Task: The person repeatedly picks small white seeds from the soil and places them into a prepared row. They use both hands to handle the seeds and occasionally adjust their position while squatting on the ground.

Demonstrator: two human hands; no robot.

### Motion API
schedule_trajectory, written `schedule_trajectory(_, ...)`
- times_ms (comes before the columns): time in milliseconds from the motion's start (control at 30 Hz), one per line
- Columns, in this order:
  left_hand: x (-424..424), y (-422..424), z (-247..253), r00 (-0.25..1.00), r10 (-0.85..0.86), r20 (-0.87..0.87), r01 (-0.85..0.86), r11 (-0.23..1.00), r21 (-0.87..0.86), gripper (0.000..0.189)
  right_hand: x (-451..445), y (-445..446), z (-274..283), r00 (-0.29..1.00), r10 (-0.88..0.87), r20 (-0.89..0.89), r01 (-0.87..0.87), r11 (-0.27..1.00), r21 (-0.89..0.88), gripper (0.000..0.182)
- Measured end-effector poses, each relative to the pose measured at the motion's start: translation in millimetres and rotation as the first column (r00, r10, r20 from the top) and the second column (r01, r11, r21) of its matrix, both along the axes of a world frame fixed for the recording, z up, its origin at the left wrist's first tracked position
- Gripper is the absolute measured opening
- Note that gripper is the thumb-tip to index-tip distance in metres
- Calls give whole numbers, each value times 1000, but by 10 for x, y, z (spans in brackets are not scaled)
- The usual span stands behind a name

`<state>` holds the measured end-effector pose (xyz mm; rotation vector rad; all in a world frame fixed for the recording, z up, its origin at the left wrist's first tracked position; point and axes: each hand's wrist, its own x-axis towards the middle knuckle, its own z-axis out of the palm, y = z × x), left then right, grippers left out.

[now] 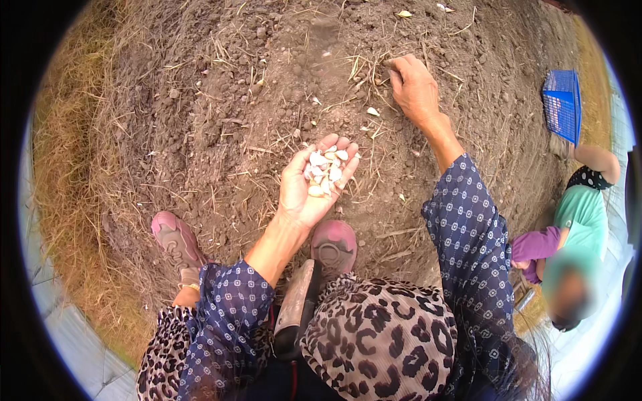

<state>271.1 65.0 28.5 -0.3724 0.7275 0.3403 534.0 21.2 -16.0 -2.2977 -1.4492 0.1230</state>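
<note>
My left hand [301,193] is turned palm up and cups a small heap of garlic cloves [326,168], pale and mostly peeled apart. Out ahead to the right, my right hand [415,87] reaches down to the tilled soil [281,100], its thumb and fingertips close together at some dry straw. Whether anything sits between those fingertips cannot be seen. A single garlic clove [372,111] lies on the soil just left of the right wrist. Farther off, a yellowish clove [404,14] rests near the top of the view.
My pink-toed shoes [175,238] stand on the soil. Dry grass [70,150] borders the left side. On the right, a person in a green top [582,210] bends beside a blue plastic basket [562,105]. A worn block-like object [296,295] is between my legs.
</note>
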Motion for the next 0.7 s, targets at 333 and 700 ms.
schedule_trajectory(333,-151,-221,35,998,-55,10,55,997,-55,34,-192,-152,-69,1000,-4,14,4,1000,-1,12)
schedule_trajectory(700,-169,-239,-54,997,-53,52,57,996,-70,33,-310,-1460,248,677,-505,-536,462,858,-225,14)
